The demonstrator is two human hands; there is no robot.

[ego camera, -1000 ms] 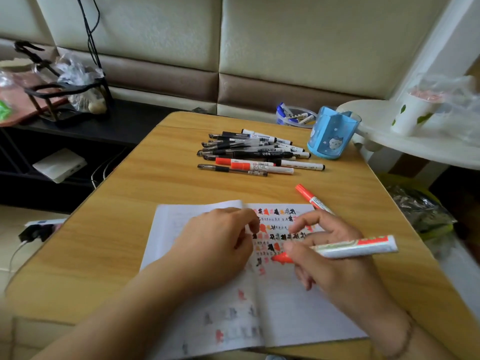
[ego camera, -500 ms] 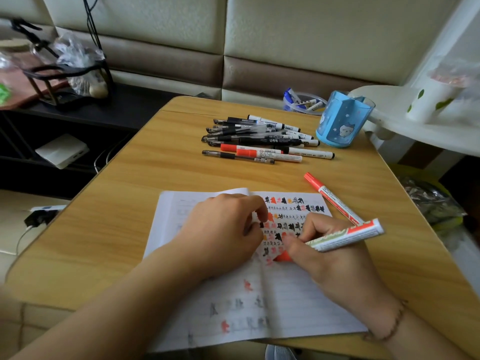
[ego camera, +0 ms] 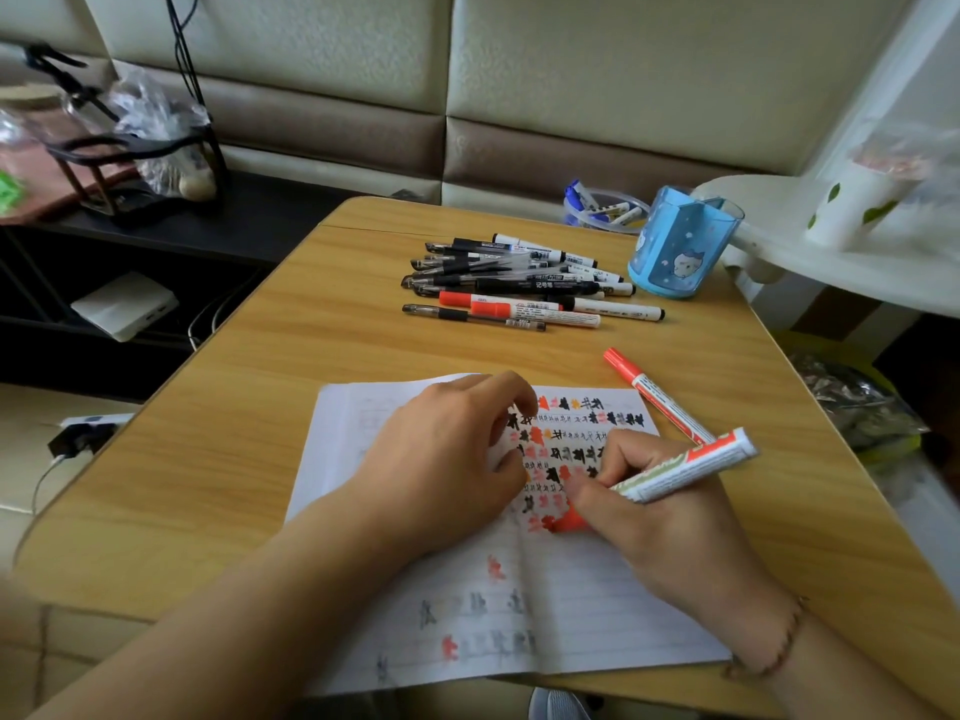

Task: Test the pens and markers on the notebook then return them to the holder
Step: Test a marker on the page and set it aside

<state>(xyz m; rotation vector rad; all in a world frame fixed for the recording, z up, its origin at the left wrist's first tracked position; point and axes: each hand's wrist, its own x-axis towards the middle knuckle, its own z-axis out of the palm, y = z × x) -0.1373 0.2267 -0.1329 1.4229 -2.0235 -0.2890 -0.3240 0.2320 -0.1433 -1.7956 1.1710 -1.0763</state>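
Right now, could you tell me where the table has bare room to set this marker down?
Bare wood lies between the pen pile and the notebook, and left of both. It is crowded between the pile and the blue holder.

A white cup (ego camera: 852,210) stands on a white side table (ego camera: 831,272).

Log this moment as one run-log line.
right hand: writing, red marker | left hand: pressing notebook | holder: empty

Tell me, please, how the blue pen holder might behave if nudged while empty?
The blue pen holder looks like thin plastic, so probably light and easily slid. It stands upright and taller than wide near the table edge, so a high push might tip it.
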